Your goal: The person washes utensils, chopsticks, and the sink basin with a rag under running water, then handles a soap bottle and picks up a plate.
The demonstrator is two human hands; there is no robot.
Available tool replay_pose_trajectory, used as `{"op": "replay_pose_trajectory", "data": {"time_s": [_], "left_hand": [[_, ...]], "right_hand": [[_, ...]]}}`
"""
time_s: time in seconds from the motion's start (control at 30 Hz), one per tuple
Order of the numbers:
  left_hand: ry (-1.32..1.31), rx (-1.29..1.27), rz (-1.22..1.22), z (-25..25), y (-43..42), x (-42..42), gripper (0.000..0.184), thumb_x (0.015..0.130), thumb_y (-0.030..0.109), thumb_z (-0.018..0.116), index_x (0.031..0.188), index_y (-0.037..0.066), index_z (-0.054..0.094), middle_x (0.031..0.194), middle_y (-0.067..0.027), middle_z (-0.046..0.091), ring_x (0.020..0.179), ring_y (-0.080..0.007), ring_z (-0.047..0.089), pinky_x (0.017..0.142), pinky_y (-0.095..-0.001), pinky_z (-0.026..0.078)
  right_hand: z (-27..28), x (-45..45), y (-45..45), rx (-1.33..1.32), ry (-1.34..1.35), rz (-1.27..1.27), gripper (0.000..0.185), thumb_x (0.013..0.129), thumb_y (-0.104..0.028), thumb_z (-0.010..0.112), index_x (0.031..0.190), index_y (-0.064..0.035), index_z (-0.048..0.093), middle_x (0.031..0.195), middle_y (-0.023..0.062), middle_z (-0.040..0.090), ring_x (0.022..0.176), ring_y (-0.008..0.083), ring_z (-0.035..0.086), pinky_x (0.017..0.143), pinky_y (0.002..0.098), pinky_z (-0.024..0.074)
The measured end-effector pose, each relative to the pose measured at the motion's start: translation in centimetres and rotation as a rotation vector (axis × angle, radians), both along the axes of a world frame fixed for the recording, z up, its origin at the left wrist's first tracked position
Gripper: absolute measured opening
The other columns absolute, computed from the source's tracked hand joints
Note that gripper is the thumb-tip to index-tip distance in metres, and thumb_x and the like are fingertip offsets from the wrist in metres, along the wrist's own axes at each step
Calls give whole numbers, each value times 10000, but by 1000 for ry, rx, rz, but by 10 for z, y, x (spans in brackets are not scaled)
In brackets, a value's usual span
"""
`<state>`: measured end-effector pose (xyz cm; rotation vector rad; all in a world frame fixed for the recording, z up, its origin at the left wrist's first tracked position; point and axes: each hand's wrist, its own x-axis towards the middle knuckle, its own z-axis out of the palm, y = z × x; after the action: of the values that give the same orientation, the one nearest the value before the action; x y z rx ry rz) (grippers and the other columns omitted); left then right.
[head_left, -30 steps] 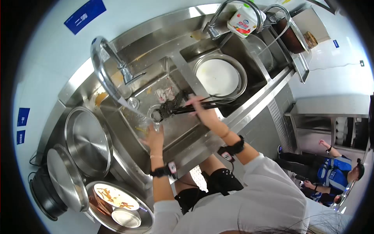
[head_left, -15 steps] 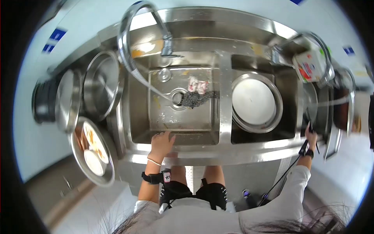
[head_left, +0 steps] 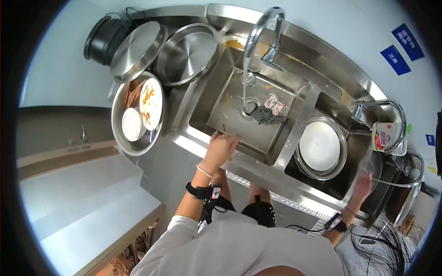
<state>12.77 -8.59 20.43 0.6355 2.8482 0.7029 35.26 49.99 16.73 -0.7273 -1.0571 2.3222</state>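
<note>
My left hand hangs over the front rim of the left sink basin, fingers loosely bent and apart, holding nothing. My right hand is at the right end of the middle basin, slightly blurred, its fingers stretched with nothing visible in them. A grey mesh scrubber lies on the left basin's floor against a crumpled white and red cloth. Water runs from the left faucet onto the round drain. In the middle basin, a round white plate sits in a metal bowl.
Left of the sink stand two steel pans, a black pot and a steel bowl holding food-stained dishes. A white jug stands beside the right faucet. A steel counter is at lower left.
My right hand has moved from the left basin to the sink's right side; the long black utensils it held are out of sight. My left hand has withdrawn to the front rim. The view has turned.
</note>
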Motion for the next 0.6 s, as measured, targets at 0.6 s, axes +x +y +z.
{"op": "replay_pose_trajectory", "data": {"time_s": [0.6], "left_hand": [[-10,14,-91,-12,-108,-33,259,777,237,623,997,101,638,900,-81,632,918,-234,596,1089,-550,130]], "right_hand": [[-130,-299,-401,1534,-983,1215,550,751,-339,667,1197,-52,524,1192,205,530,1098,347,531,923,412,437]]}}
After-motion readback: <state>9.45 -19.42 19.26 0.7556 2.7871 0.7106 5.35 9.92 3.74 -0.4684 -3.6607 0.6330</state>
